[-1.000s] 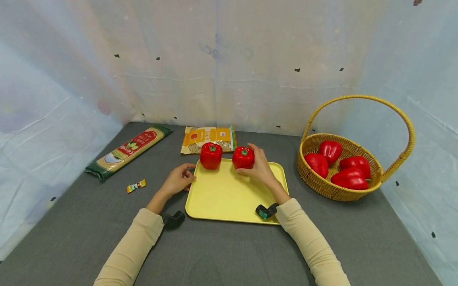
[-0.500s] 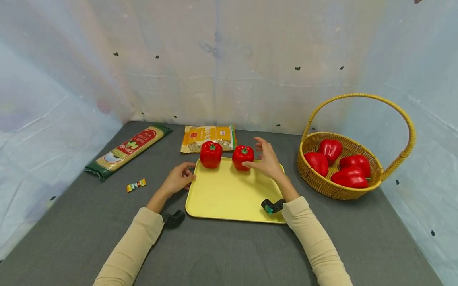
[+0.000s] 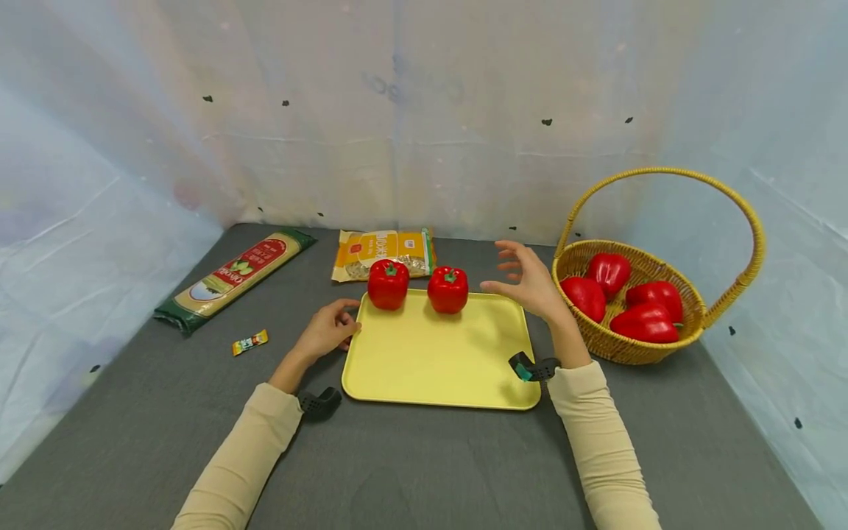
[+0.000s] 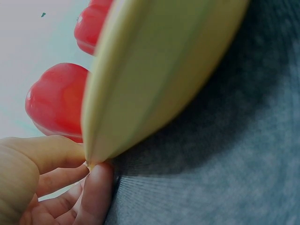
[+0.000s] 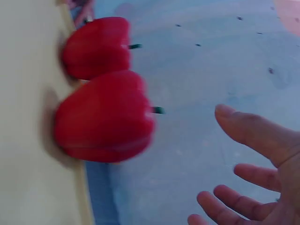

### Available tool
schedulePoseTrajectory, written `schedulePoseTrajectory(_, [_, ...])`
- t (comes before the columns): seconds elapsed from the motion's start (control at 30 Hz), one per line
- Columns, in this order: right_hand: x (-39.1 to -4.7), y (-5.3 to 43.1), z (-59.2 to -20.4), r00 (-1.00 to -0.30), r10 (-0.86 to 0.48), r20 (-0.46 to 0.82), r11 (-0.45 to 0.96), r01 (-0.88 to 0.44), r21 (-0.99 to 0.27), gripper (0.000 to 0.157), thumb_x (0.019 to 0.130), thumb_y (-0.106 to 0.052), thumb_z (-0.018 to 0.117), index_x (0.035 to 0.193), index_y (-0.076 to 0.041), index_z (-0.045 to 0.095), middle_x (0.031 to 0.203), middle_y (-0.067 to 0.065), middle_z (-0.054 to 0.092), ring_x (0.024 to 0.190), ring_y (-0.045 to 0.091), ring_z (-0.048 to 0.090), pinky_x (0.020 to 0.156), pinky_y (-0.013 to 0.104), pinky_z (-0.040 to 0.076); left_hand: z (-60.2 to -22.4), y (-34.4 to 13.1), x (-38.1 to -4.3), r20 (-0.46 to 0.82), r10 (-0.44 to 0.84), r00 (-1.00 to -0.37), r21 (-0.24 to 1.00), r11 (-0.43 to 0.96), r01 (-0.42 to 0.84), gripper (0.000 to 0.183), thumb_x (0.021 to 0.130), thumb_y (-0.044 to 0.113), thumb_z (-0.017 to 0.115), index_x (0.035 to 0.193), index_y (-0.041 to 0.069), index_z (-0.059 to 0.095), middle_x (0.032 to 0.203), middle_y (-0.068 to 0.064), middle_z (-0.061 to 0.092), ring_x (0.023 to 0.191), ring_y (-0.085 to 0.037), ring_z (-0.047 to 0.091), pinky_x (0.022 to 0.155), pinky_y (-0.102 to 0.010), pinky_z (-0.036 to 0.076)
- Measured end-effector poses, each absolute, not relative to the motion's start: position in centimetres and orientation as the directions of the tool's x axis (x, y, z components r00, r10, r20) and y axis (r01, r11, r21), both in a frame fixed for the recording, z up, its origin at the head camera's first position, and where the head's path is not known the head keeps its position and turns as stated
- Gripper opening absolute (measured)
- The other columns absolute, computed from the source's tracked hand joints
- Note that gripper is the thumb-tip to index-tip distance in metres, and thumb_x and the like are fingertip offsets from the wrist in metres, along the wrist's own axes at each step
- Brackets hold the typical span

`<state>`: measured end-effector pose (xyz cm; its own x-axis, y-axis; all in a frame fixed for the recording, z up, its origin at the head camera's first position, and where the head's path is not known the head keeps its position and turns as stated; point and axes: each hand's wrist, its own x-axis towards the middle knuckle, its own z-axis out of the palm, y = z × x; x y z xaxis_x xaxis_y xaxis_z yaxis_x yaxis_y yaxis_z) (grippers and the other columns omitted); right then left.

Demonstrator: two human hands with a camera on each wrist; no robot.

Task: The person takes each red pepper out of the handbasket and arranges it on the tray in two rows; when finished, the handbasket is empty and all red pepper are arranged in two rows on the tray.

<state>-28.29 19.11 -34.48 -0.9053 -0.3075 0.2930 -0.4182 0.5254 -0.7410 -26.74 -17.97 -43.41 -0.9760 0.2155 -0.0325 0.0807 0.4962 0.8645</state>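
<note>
Pinching the rim of the yellow tray (image 3: 437, 361), the left hand (image 3: 324, 329) sits at its 10 o'clock corner, fingers and thumb gripping the edge. The right hand (image 3: 530, 285) hangs just beyond the 2 o'clock corner, its fingers loose and spread well apart from the thumb. Reading the clock from the middle of the tray, with 12 at the far side, one red pepper (image 3: 388, 285) stands at 11 o'clock and a second red pepper (image 3: 447, 290) at 12, both upright on the tray by its far edge, near each other, green stems up. Between 2 and 3 o'clock, near the right hand, a wicker basket (image 3: 609, 350) with a tall handle holds four more peppers (image 3: 644, 324). Behind the pepper at 11 o'clock lies an orange food packet (image 3: 384, 254); a long green-ended packet (image 3: 235, 280) lies toward 10, and a small wrapped snack (image 3: 249, 342) at 9, all on the grey desk (image 3: 424, 471).
</note>
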Motion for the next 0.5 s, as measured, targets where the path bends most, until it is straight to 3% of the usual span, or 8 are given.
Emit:
schedulePoseTrajectory(0.3, [-27.0,22.2,-32.4,-0.908,-0.276,0.317,0.524,-0.418,-0.742,0.055,0.081,-0.019,0.073,0.13,-0.009,0.05,0.125,0.014,0.052,0.112,0.033,0.052,0.097,0.051,0.04,-43.7,-17.8,-26.9,-0.035,0.218,-0.975,0.863,0.499,0.08,0.046,0.089,0.011,0.061,0.131,0.002,0.046,0.083,-0.012,0.055,0.058,-0.018,0.057,0.053,-0.03,0.054])
schedulePoseTrajectory(0.5, [-25.9,24.1,-31.3,-0.923,-0.208,0.325,0.563,-0.385,-0.732,0.051,0.082,-0.019,0.072,0.127,-0.008,0.053,0.12,0.012,0.056,0.11,0.029,0.053,0.094,0.048,0.042,-43.8,-17.9,-26.9,-0.034,0.22,-0.975,0.866,0.494,0.081,0.045,0.09,0.01,0.061,0.131,0.001,0.046,0.083,-0.012,0.054,0.058,-0.018,0.056,0.053,-0.03,0.054])
